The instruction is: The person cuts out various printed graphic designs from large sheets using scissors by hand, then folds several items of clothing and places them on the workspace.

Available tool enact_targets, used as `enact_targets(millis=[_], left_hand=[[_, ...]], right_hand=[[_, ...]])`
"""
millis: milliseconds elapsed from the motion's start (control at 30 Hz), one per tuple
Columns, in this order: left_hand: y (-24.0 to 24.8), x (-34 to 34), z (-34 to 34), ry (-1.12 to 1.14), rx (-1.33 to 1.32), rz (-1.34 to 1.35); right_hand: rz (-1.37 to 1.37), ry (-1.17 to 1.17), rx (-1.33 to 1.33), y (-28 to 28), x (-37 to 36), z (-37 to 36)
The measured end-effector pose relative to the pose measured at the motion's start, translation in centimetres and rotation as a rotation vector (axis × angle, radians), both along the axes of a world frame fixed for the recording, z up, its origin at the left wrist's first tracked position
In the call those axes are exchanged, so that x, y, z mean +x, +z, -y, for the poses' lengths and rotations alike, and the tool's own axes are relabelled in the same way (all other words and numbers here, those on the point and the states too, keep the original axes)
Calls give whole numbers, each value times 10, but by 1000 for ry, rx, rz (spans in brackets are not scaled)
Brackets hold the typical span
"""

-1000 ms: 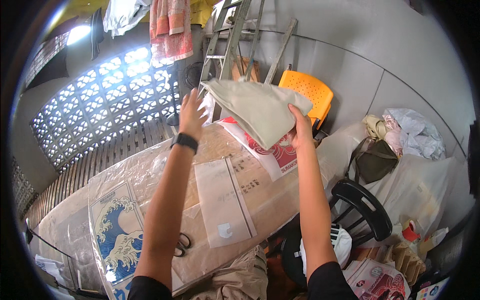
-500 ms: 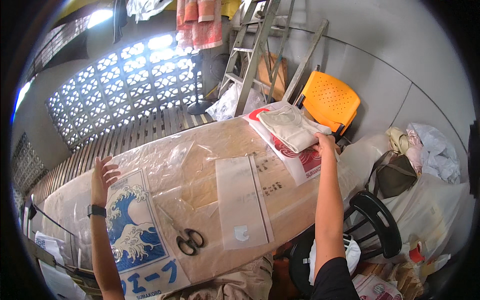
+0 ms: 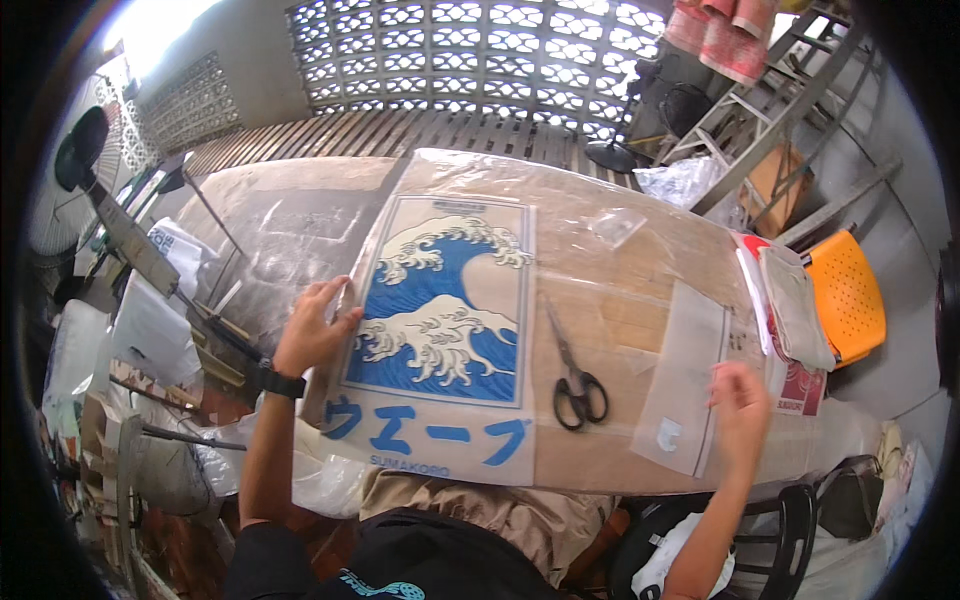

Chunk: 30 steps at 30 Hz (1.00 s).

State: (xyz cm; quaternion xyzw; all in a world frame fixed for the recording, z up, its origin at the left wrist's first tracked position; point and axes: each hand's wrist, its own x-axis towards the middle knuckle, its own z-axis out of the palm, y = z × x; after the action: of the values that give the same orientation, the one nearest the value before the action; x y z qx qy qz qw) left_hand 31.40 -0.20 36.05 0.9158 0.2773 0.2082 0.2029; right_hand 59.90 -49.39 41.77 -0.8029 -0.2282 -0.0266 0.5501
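Observation:
A flat plastic bag with a blue-and-white wave picture [image 3: 445, 310] and large blue lettering lies on the table in front of me. My left hand [image 3: 315, 325], with a dark watch on its wrist, is at the bag's left edge, thumb and fingers apart. My right hand [image 3: 740, 395] is over the right edge of a translucent zip bag [image 3: 675, 380]; its fingers are curled together with nothing visible in them. Between the two bags lie black-handled scissors [image 3: 575, 385], blades pointing away. At the right end, a folded cream garment [image 3: 795, 305] rests on a red-and-white printed bag [image 3: 803, 390].
The plastic-covered table [image 3: 300, 215] extends to the left. An orange chair [image 3: 848, 300] and a leaning ladder [image 3: 765, 110] stand at the right. Beside the left arm there is a metal stand [image 3: 140, 250]. A black chair [image 3: 795, 545] is at the lower right.
The view has turned left. My right hand has let go of the folded cream garment and come back over the zip bag. My left hand has come down to the wave-print bag's left edge.

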Motion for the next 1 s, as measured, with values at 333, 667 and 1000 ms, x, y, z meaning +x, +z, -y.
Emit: enact_targets(millis=[333, 667, 1000], left_hand=[[2, -12, 47, -21, -33, 150], [4, -12, 35, 1, -101, -45], [-3, -28, 50, -6, -106, -87]], right_hand=[[281, 217, -642, -13, -86, -122], [271, 144, -391, -17, -101, -79], [321, -10, -252, -24, -106, -43]])
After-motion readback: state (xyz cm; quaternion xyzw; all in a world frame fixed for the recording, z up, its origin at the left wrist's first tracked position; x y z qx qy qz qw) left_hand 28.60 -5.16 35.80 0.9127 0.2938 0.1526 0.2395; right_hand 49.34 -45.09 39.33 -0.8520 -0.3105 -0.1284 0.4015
